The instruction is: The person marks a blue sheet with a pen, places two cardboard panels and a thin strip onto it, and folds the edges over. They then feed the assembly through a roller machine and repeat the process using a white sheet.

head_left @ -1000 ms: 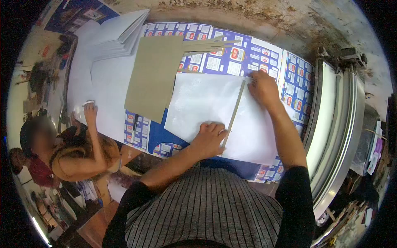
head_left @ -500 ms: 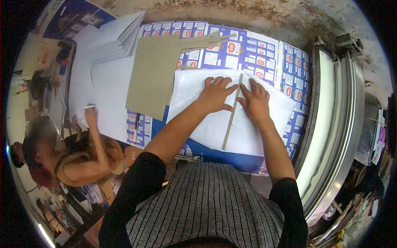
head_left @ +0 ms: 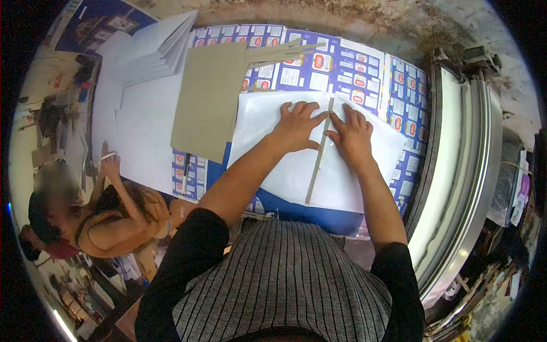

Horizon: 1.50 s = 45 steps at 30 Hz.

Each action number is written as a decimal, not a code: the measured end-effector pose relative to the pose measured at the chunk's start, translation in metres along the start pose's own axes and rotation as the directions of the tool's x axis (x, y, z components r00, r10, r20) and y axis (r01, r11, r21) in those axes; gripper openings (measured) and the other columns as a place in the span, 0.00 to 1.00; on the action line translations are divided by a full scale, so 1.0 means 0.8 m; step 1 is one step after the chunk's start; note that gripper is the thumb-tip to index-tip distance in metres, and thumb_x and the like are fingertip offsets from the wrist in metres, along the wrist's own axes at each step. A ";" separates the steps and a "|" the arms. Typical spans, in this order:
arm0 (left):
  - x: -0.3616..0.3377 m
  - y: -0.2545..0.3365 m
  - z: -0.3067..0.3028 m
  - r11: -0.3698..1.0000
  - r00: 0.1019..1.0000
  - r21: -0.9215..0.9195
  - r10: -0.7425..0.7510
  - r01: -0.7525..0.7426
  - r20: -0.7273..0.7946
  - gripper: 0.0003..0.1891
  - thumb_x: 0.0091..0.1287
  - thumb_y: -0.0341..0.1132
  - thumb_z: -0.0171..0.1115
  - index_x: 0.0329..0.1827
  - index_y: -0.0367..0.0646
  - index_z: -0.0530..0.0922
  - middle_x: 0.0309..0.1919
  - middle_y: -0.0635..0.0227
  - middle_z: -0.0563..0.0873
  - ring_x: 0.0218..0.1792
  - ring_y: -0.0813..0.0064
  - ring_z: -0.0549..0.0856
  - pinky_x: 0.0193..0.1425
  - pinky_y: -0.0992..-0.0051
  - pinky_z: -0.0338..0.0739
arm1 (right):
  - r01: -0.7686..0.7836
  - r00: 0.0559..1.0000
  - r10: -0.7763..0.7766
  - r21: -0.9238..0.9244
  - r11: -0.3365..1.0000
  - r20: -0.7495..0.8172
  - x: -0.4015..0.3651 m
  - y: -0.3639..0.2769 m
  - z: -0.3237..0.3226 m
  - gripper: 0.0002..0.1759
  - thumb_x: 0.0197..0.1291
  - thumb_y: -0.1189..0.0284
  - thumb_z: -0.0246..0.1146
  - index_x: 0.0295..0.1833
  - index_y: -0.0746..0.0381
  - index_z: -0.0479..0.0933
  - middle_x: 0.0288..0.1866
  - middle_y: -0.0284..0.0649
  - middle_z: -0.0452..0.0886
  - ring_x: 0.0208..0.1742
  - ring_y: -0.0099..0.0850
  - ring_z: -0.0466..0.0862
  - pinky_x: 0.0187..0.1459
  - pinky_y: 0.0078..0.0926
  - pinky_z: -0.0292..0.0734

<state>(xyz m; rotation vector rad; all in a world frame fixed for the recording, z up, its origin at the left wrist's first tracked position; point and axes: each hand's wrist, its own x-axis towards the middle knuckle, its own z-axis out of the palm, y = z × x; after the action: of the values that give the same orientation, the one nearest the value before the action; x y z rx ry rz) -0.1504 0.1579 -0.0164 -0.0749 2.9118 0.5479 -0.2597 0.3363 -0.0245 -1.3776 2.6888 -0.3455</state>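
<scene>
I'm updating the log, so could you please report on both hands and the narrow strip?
Left hand and right hand spread on white sheeting. Narrow strip between them. Large board clear of strip.

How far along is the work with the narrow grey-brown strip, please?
Already laid: the narrow grey-brown strip, lengthwise along the glossy white sheets. In hand: the left hand and right hand seem to steady its upper part. Perhaps remaining: the loose grey-brown strips, lying off the sheets.

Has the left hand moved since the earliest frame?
Yes, away from the wearer's body. The left hand was nearer the body than the large grey board's near edge; now it is level with the board.
</scene>
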 end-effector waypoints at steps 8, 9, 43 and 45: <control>0.000 0.000 0.000 1.000 1.000 -0.008 -0.014 0.014 0.007 0.52 0.49 0.59 0.79 0.79 0.60 0.67 0.74 0.61 0.66 0.75 0.58 0.62 0.72 0.40 0.53 | 0.002 1.000 -0.001 0.007 1.000 -0.020 -0.001 0.001 0.003 0.33 0.57 0.50 0.70 0.70 0.42 0.78 0.77 0.43 0.67 0.74 0.44 0.67 0.65 0.54 0.63; 0.001 0.000 0.001 1.000 1.000 -0.007 -0.011 0.011 0.005 0.52 0.49 0.60 0.79 0.79 0.60 0.67 0.74 0.61 0.66 0.75 0.58 0.61 0.72 0.40 0.53 | 0.002 1.000 -0.001 0.018 1.000 -0.020 -0.001 0.001 0.002 0.34 0.57 0.50 0.70 0.70 0.42 0.78 0.77 0.43 0.67 0.74 0.44 0.66 0.65 0.54 0.63; -0.080 0.049 0.023 0.998 0.995 0.029 0.044 -0.047 0.093 0.66 0.38 0.61 0.83 0.81 0.45 0.59 0.78 0.57 0.60 0.79 0.54 0.58 0.75 0.35 0.52 | 0.054 0.987 -0.061 0.050 0.997 0.152 -0.127 -0.048 -0.006 0.52 0.43 0.37 0.74 0.75 0.48 0.72 0.80 0.44 0.62 0.80 0.44 0.60 0.73 0.63 0.52; -0.081 0.048 0.024 0.998 0.996 0.037 0.048 -0.051 0.075 0.65 0.38 0.61 0.83 0.80 0.45 0.59 0.78 0.58 0.60 0.79 0.56 0.58 0.74 0.36 0.53 | 0.059 0.986 -0.065 0.045 0.997 0.153 -0.127 -0.047 -0.005 0.53 0.43 0.37 0.74 0.75 0.47 0.71 0.81 0.44 0.61 0.80 0.43 0.59 0.73 0.63 0.52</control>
<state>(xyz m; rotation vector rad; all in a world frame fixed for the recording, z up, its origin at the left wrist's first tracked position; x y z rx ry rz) -0.0868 0.2018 -0.0087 0.0230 2.8573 0.4907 -0.1714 0.3982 -0.0128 -1.4171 2.5061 -0.2846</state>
